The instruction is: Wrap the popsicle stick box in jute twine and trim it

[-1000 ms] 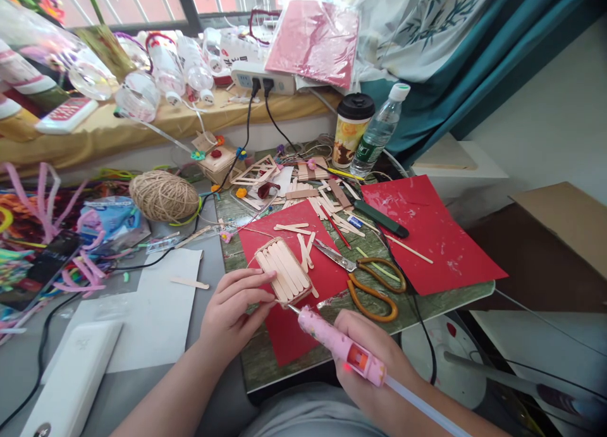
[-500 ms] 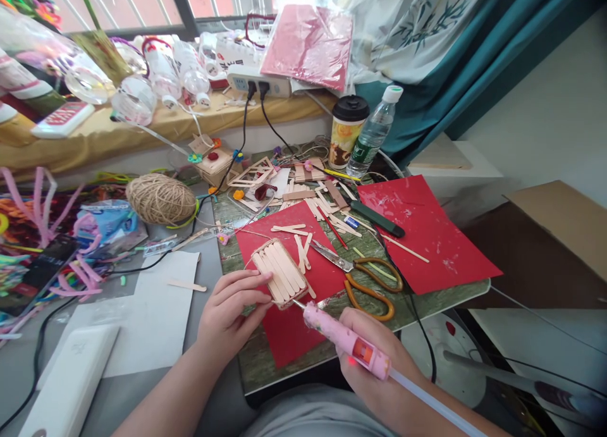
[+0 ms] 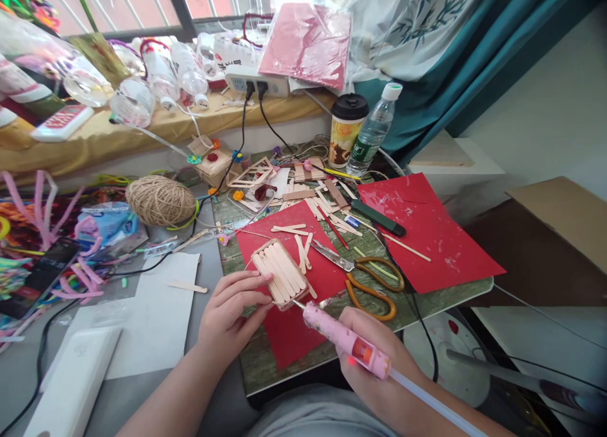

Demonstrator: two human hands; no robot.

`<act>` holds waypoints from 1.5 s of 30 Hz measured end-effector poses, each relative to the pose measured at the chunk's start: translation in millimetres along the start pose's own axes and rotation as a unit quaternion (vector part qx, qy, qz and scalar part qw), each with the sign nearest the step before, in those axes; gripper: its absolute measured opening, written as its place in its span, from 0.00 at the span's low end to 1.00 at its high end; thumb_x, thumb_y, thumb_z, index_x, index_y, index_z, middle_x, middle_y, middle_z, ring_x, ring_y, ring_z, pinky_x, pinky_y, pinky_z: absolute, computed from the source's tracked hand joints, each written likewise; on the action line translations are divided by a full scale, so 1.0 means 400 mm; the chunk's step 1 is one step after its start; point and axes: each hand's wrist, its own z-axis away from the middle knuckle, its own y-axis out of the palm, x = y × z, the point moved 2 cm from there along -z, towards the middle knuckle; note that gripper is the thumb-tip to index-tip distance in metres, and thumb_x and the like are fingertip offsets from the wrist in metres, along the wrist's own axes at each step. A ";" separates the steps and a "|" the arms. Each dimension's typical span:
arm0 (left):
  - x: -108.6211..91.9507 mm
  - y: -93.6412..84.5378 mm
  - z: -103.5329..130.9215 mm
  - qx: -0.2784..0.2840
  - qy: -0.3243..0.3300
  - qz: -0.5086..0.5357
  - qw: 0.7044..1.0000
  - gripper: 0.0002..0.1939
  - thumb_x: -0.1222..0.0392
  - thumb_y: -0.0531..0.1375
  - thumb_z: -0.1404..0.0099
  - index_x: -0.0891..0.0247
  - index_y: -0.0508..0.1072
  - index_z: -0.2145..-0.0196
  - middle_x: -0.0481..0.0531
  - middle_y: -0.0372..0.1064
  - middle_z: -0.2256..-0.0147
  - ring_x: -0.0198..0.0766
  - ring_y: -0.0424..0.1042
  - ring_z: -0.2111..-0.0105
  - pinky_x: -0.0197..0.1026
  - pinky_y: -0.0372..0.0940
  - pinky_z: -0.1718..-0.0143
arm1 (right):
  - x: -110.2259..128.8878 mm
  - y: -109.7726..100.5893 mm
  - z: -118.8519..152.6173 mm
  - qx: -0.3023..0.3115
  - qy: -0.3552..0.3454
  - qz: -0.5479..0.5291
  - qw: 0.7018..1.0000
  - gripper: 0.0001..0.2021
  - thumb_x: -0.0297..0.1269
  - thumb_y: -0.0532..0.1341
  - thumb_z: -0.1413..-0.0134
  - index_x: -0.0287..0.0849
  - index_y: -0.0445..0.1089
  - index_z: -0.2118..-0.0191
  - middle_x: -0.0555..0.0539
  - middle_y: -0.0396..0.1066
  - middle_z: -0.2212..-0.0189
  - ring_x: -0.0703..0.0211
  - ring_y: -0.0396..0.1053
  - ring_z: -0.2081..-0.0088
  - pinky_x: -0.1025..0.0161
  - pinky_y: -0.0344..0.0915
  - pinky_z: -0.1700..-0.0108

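My left hand [image 3: 239, 307] grips the near left edge of a small box made of popsicle sticks [image 3: 279, 271], its slatted face turned up and string along its rim. In my right hand [image 3: 367, 342] is a pink hot glue gun [image 3: 344, 337], a clear glue stick [image 3: 427, 399] running out of its back end. The metal nozzle meets the box's near right corner. Beneath the box lies a sheet of red paper [image 3: 284, 339]. Just right of it are loose popsicle sticks [image 3: 303, 250] and scissors with brown handles [image 3: 372, 285].
A ball of twine [image 3: 161, 200], pipe cleaners [image 3: 42, 209] and white card [image 3: 165, 310] lie left. Behind stand a lidded paper cup [image 3: 348, 130] and a water bottle [image 3: 374, 130]. A dark green cutter [image 3: 378, 217] rests by more red paper [image 3: 427, 234]. Black cables cross the table.
The view has shifted very slightly. Both hands, the stick box and the glue gun stay in almost the same place, with the nozzle still at the box's corner.
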 end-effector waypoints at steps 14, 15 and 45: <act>-0.001 0.001 -0.005 0.003 0.003 -0.004 1.000 0.11 0.72 0.67 0.33 0.57 0.78 0.58 0.56 0.82 0.49 0.45 0.78 0.46 0.50 0.73 0.44 | -0.009 -0.024 0.007 -0.025 0.018 0.008 0.999 0.09 0.28 0.56 0.43 0.48 0.58 0.71 0.54 0.59 0.75 0.61 0.60 0.73 0.63 0.56 0.70; 0.000 0.001 -0.004 0.002 0.002 -0.004 1.000 0.11 0.72 0.67 0.33 0.57 0.78 0.58 0.56 0.82 0.49 0.45 0.78 0.46 0.50 0.73 0.44 | -0.012 -0.025 0.008 -0.026 0.017 0.010 0.999 0.08 0.28 0.56 0.43 0.48 0.58 0.71 0.54 0.59 0.74 0.61 0.60 0.73 0.63 0.56 0.70; 0.024 -0.018 -0.007 0.015 0.002 0.010 1.000 0.13 0.72 0.67 0.35 0.56 0.78 0.57 0.56 0.83 0.49 0.46 0.79 0.44 0.51 0.74 0.42 | -0.029 -0.113 -0.038 -0.067 0.042 -0.041 0.996 0.06 0.33 0.61 0.40 0.47 0.74 0.59 0.51 0.74 0.66 0.58 0.73 0.67 0.64 0.68 0.63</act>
